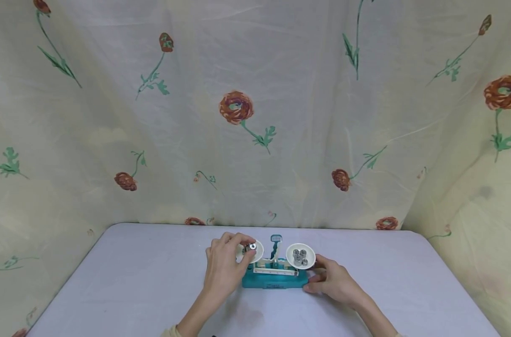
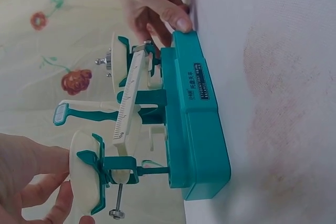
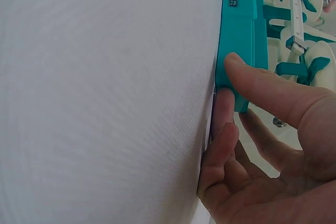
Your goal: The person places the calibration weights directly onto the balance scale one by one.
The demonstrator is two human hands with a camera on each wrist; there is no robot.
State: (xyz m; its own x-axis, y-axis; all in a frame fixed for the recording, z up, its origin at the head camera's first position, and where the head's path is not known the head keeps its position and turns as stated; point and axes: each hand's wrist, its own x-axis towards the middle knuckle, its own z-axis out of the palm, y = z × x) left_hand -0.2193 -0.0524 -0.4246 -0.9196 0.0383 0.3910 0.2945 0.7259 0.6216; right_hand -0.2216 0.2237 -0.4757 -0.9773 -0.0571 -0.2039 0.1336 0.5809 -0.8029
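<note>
A teal tray balance scale (image 1: 274,280) with two white pans stands on the table. My left hand (image 1: 226,257) is at the left pan (image 1: 258,255), thumb and forefinger pinching a small metal weight (image 1: 253,246) over it; in the left wrist view the fingertips are partly hidden behind the pan's rim. Several metal weights (image 1: 299,256) sit in the right pan (image 1: 293,248). My right hand (image 1: 335,281) grips the right end of the base, its thumb (image 3: 244,72) on the front face and other fingers around the end.
The scale stands on a pale tablecloth (image 1: 154,281). A flowered curtain (image 1: 280,187) hangs behind and at both sides of the table. On the scale, a ruled beam (image 2: 129,98) runs across the front and a pointer plate (image 1: 276,238) rises in the middle.
</note>
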